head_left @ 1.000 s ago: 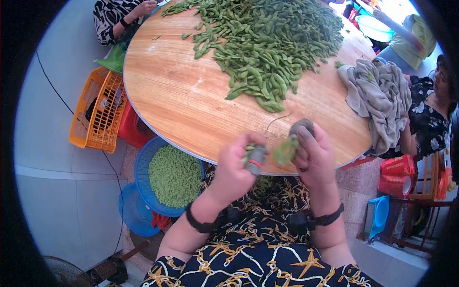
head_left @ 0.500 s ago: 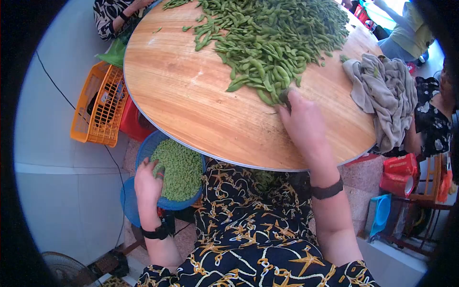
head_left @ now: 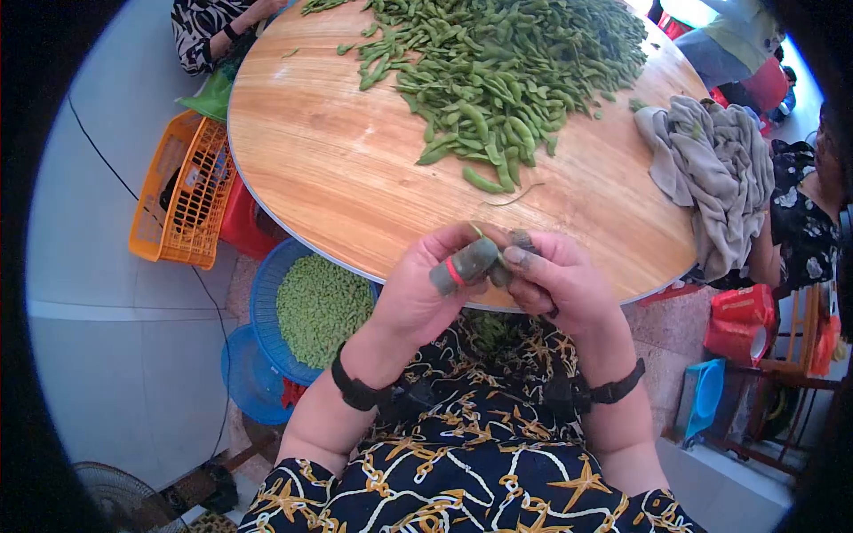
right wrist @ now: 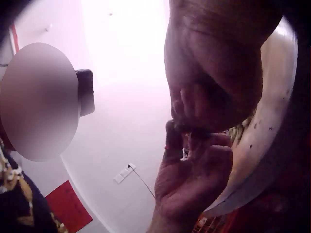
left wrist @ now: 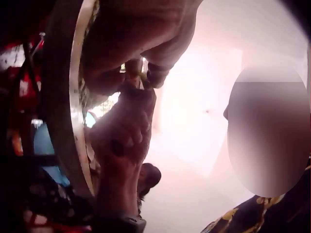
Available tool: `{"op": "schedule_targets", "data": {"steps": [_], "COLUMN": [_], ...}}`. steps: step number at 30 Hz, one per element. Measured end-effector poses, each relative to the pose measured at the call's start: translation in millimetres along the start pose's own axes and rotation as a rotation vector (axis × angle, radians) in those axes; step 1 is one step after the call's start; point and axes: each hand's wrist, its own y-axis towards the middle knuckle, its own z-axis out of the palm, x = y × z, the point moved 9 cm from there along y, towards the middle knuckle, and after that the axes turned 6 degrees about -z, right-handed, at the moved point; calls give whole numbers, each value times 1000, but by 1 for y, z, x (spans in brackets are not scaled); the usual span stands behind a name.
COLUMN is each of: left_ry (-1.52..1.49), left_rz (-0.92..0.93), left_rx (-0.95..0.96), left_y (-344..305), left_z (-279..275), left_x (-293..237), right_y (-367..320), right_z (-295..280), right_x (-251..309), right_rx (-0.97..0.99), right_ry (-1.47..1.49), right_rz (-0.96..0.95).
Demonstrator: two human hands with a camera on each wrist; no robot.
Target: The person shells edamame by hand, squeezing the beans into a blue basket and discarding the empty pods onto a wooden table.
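Observation:
Over the table's near edge, my left hand point(head_left: 418, 284) and right hand point(head_left: 573, 275) meet fingertip to fingertip. Between them they pinch a green soybean pod point(head_left: 501, 258), mostly hidden by the fingers. A dark cover with a red band point(head_left: 455, 270) wraps the left thumb, and the right fingertips look dark too. Beyond the hands, a large heap of soybean pods point(head_left: 498, 80) spreads over the round wooden table point(head_left: 311, 160). Below left, a blue basket point(head_left: 263, 306) holds shelled green beans point(head_left: 322, 306). Both wrist views show the hands together, dark against the light.
On the table's right lies a grey cloth point(head_left: 706, 178), beside a seated person in a dark floral top point(head_left: 795, 191). Orange crates point(head_left: 191, 195) and a red stool or tub point(head_left: 242, 222) stand left of the table. A second blue basket point(head_left: 253, 382) sits lower down.
My left hand has come up from the bean basket to the table edge. The right hand has drawn back from the pod heap with a pod, and the two hands now meet.

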Motion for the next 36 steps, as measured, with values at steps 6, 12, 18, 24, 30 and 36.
{"op": "schedule_targets", "data": {"steps": [6,12,18,24,30,36], "left_ry": [35,360,63,181,630,430], "left_rz": [247,383,184,144,241,56], "left_rx": [-153,-300,100,-126,-319,-138], "left_y": [3,-3,7,8,4,4], "left_z": [-19,-13,0,-5,-6,-5], "left_x": [-9,-17,-5,2,-16,-9], "right_y": [-10,-7,-13,-8,-15,-9], "right_z": [3,-9,-2,-14,-24,-24], "right_x": [14,9,-10,-10,31,-8], "right_rx": [24,-55,70,-72,-262,-9], "right_ry": [-299,-378,-32,-215,-949,21], "right_rz": [-178,-159,10,-81,-521,-44]}}
